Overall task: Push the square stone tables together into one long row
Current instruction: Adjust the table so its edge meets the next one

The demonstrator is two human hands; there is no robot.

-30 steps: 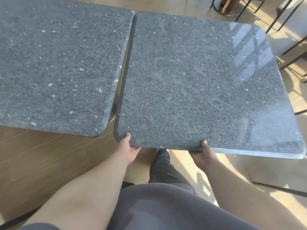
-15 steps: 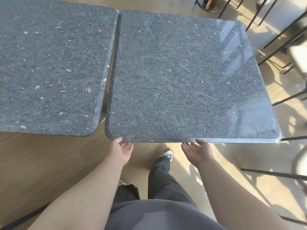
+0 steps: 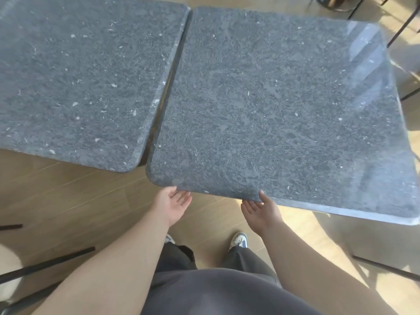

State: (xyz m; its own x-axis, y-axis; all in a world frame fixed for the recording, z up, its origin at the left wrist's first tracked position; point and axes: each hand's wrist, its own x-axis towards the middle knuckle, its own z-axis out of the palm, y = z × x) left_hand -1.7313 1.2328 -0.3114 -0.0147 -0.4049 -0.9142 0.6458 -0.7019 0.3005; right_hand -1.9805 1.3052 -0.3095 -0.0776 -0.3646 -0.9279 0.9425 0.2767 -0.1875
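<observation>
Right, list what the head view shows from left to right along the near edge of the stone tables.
Left grey speckled square stone table → narrow dark gap → left hand → right hand → right grey speckled square stone table, whose near edge runs on rightward past both hands.

The left table point(image 3: 79, 83) runs off the frame's left edge, its legs hidden.

Two square tables of dark grey stone, flecked white: the right table point(image 3: 272, 105) polished to a gloss (window glare across its far corner), the left table point(image 3: 75, 76) smooth with a duller sheen. Beneath, a pale wood-plank floor point(image 3: 68, 201), satin-finished. Thin black metal chair legs point(image 3: 47, 264); matt grey cloth trousers point(image 3: 213, 289).
</observation>
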